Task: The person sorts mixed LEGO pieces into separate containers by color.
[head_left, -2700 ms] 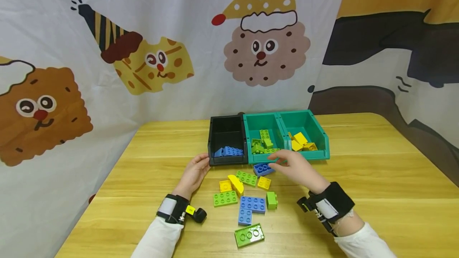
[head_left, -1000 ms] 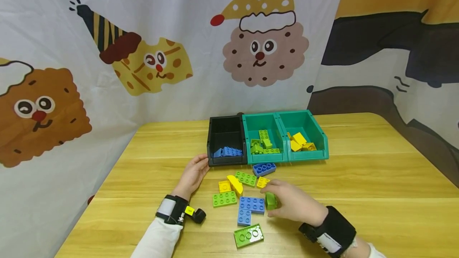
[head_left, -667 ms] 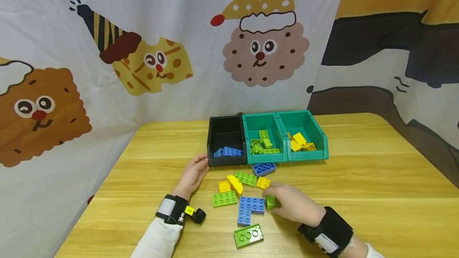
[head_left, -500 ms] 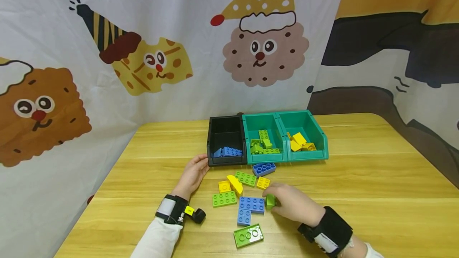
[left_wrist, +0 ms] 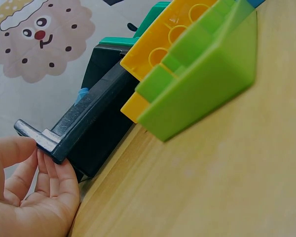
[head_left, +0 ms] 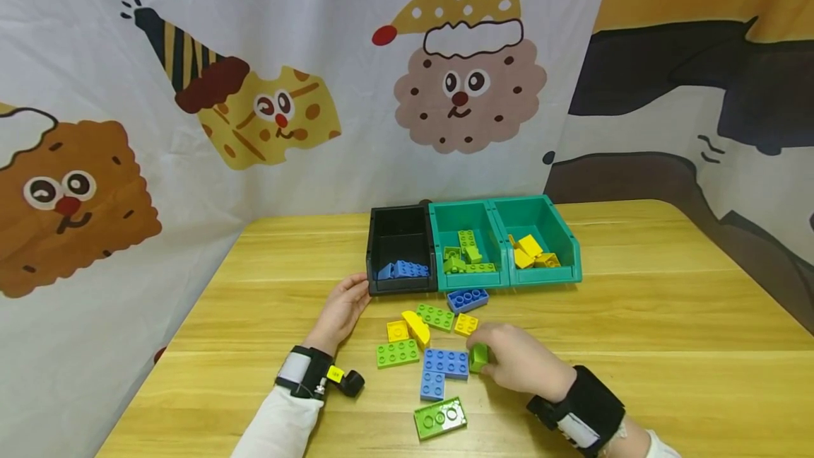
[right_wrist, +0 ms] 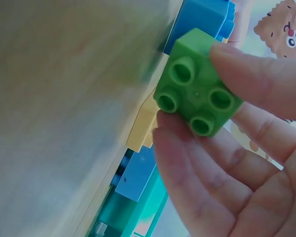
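My right hand [head_left: 524,359] pinches a small green toy brick [head_left: 478,359] between thumb and fingers, low over the table. In the right wrist view that brick [right_wrist: 200,91] turns its studded face to the camera, four-cornered and dark green. My left hand [head_left: 340,313] is at the front left corner of the black bin [head_left: 403,287]. The left wrist view shows the left thumb on top of the bin's front lip [left_wrist: 44,140] and the fingers curled beneath it. Blue bricks [head_left: 410,269] lie inside this bin.
Beside the black bin stand a green bin [head_left: 473,283] with green bricks and another green bin [head_left: 550,276] with yellow ones. Loose on the table are blue bricks [head_left: 446,361], green bricks [head_left: 397,353] and yellow pieces [head_left: 416,329]. A printed cloth [head_left: 369,175] hangs behind.
My right hand has come from beside the blue brick near the bins back toward me and taken hold of the small green brick. My left hand has stayed at the black bin.
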A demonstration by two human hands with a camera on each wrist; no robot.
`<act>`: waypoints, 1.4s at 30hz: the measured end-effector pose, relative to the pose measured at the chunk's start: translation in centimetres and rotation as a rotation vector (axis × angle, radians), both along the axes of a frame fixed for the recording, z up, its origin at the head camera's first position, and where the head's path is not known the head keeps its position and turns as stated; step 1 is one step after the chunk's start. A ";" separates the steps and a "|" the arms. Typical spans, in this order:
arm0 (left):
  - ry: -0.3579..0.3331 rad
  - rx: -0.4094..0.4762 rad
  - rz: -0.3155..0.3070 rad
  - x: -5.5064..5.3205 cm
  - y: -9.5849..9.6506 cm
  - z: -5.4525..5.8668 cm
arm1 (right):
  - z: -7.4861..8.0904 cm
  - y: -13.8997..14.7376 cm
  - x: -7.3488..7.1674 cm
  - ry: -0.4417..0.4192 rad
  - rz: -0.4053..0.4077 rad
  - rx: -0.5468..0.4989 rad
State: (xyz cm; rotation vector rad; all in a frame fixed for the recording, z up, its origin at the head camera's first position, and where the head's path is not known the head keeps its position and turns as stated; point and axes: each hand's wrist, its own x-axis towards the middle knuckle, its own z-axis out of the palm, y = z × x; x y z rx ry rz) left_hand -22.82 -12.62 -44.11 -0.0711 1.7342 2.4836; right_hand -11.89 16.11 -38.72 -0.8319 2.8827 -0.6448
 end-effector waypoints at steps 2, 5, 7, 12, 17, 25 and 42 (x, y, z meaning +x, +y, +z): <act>-0.005 0.008 0.002 0.0 0.0 0.1 | 0.1 0.0 0.0 0.000 -0.010 -0.008; -0.002 0.010 0.001 0.1 0.0 0.1 | 0.1 0.1 0.0 -0.002 -0.029 -0.011; 0.001 0.010 -0.001 0.1 0.0 0.1 | 0.1 0.1 0.0 -0.008 -0.036 -0.015; 0.007 -0.003 -0.005 0.0 -0.1 0.0 | 0.3 0.3 -0.1 -0.026 -0.043 -0.036; 0.008 -0.006 -0.005 -0.1 0.0 -0.1 | 0.7 0.7 -0.3 -0.019 -0.046 -0.056; 0.006 0.003 0.000 -0.2 0.1 0.0 | 1.5 1.8 -0.6 0.032 -0.059 -0.086; -0.001 0.027 0.007 0.0 0.1 0.0 | 2.5 3.1 -2.0 0.057 -0.102 -0.127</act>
